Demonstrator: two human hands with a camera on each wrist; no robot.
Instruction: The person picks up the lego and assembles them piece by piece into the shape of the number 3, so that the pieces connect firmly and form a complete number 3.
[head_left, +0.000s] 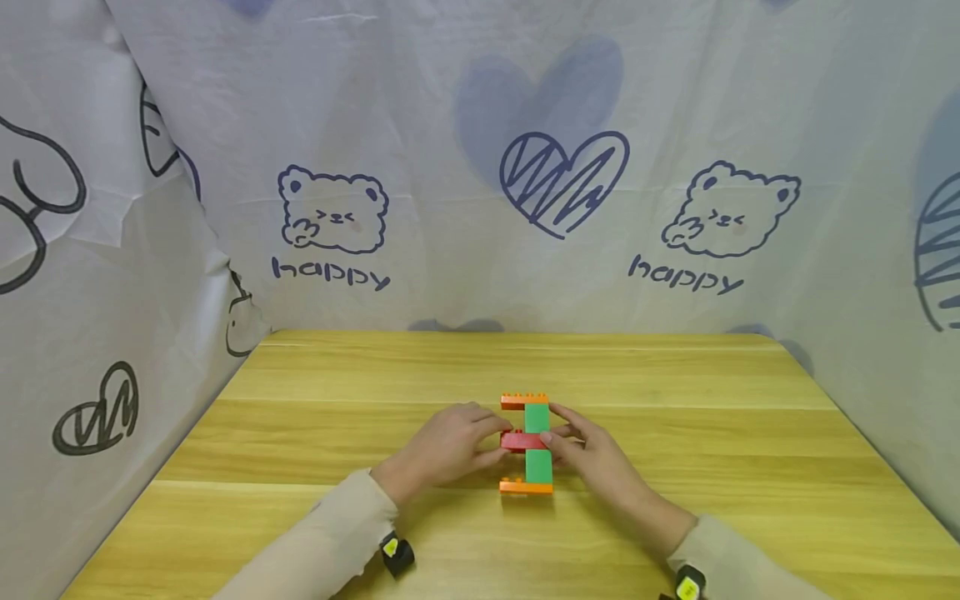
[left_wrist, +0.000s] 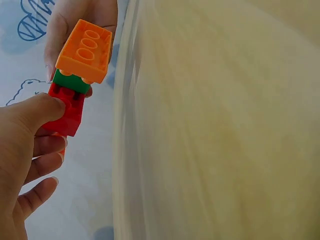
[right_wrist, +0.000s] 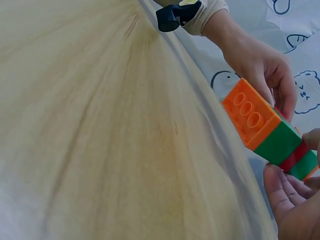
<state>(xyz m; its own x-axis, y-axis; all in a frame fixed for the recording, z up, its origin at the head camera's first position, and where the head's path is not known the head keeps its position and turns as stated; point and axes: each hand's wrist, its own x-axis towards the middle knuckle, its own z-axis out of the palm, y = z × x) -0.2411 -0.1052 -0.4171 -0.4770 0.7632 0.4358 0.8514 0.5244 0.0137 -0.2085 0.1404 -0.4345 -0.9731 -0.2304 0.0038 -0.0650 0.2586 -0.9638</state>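
Observation:
Several toy building bricks are joined in an E shape, held above the table in the head view. Orange bricks (head_left: 517, 487) form its two ends, green bricks (head_left: 538, 467) the spine, and a red brick (head_left: 517, 442) the middle bar. My left hand (head_left: 453, 443) pinches the red brick's free end, the thumb on its studded face in the left wrist view. From the other side, my right hand (head_left: 603, 462) grips the spine where red meets green. The right wrist view shows the hollow underside of the near orange brick (right_wrist: 250, 112).
A wood-grain table (head_left: 337, 375) lies below both hands. White cloth (head_left: 450, 100) with bear and heart drawings hangs behind it and along both sides. Small black devices (head_left: 397, 557) are strapped at the sleeves.

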